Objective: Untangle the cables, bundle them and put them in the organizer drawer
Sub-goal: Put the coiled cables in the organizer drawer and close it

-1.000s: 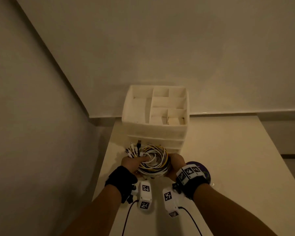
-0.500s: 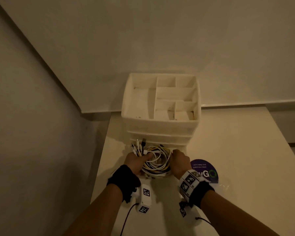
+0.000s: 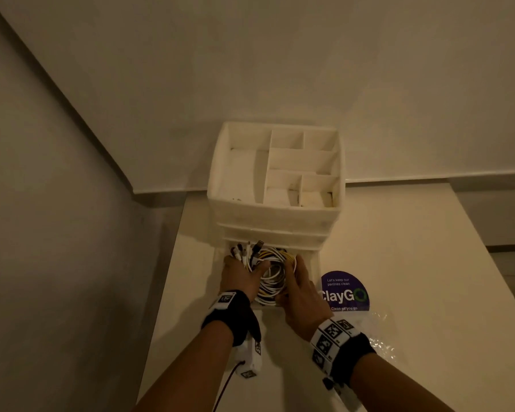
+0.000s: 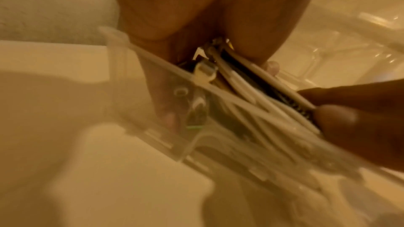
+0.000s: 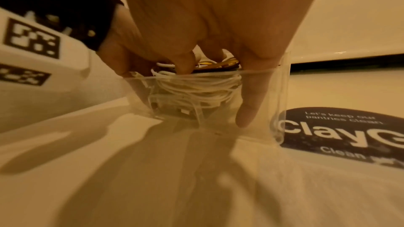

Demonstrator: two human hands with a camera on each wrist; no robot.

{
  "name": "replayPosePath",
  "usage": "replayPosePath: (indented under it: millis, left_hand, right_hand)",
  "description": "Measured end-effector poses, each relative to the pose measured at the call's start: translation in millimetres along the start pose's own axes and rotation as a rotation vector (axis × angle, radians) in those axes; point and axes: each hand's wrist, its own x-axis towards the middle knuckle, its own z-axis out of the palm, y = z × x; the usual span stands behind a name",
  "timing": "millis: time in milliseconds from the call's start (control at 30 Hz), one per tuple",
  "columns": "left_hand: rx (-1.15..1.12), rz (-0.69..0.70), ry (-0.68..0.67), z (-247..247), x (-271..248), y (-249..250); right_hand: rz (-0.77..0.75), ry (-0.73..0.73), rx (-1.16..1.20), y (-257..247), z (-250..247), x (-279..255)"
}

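A coil of white, yellow and black cables, tied with a white zip tie, sits low inside the pulled-out clear bottom drawer of the white organizer. My left hand grips the coil's left side, thumb over the loops, with the plug ends fanning out above it. My right hand holds the coil's right side, fingers curled round it. In the right wrist view the coil shows through the drawer's clear front wall, with my right hand reaching down into it.
The organizer's top tray has several empty compartments. A round purple sticker lies on the table just right of the drawer, with crinkled clear plastic beside it. Walls close in behind and on the left.
Both hands have carried the cable coil forward and down into the open bottom drawer. My right wrist has turned so its back faces up.
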Motion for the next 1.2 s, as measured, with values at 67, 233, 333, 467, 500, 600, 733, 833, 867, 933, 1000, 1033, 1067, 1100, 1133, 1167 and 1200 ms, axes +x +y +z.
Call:
replayPosePath:
  millis: [67,233,333,467,500,600,733,833,867,933,1000,1033,1067,1100,1133,1167,1200]
  left_hand:
    - [0.006,0.024,0.012,-1,-6,-2]
    - [-0.025,0.26,0.146,1,-43,-24]
    - [0.187,0.435,0.157,5,-58,-42]
    - [0.382,0.446,0.179,4,-49,-40]
    - [0.395,0.431,0.185,3,-45,-34]
    - [0.424,0.474,0.093,3,-31,-18]
    - [0.51,0.576,-0.002,10,-21,-18]
    - [0.509,0.666,-0.027,9,-18,-31]
    - [0.565,0.717,-0.039,6,-16,-37]
    - [0.744,0.808,-0.046,-1,-11,-47]
    - [0.9,0.858,-0.028,-8,-7,-48]
    - [0.937,0.853,-0.044,-9,-6,-47]
    - [0.944,0.835,-0.068,-10,-6,-47]
    - [0.935,0.825,-0.086,-9,-6,-47]
    - [0.926,0.817,-0.091,-8,-6,-48]
    - [0.923,0.795,-0.096,-8,-6,-49]
    - [0.93,0.76,-0.104,-7,-5,-51]
  right_hand:
    - [0.009,0.004,-0.017,-3,-2,1]
    - [0.021,-0.006,-0.046,-2,1,2]
    - [0.016,0.03,-0.14,-4,3,-1]
    - [-0.138,0.065,-0.239,-16,-9,-4]
    - [-0.165,0.059,-0.247,-16,-10,-3]
    - [-0.211,-0.004,-0.301,-7,-3,3]
    - [-0.243,-0.065,-0.302,6,2,8]
    - [-0.255,-0.053,-0.298,12,1,10]
    - [-0.254,-0.053,-0.305,13,1,12]
    - [-0.253,-0.064,-0.321,16,3,15]
    - [-0.245,-0.056,-0.316,15,2,18]
    - [-0.237,-0.055,-0.309,13,1,19]
    - [-0.23,-0.056,-0.304,12,0,19]
    - [-0.223,-0.057,-0.31,10,-1,19]
    - [-0.217,-0.062,-0.329,8,-2,19]
    - [-0.206,-0.078,-0.35,7,-3,17]
    - [-0.192,-0.097,-0.368,7,-3,17]
